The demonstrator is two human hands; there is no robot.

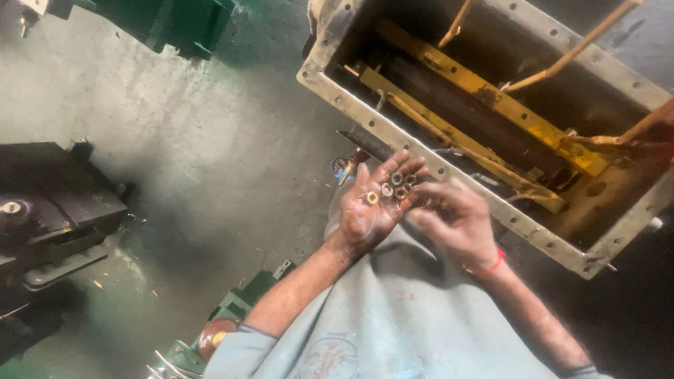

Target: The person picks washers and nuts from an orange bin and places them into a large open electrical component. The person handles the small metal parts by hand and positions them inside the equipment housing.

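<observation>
My left hand (371, 208) is turned palm up in the middle of the view. Several small metal nuts (390, 188) lie on its palm and fingers. My right hand (455, 219) is beside it on the right, fingertips reaching onto the nuts at the left hand's fingers. Whether it pinches one I cannot tell. A red band circles my right wrist. Both hands hover just in front of the flanged rim (449, 179) of a large open metal tank.
The open tank (618, 210) holds yellow bars (491, 98) and copper-coloured rods (576, 49). The floor (210, 140) is grey-green concrete. A dark machine part (49, 210) sits at the left, green metal parts (175, 21) at the top and a green part (232, 316) below.
</observation>
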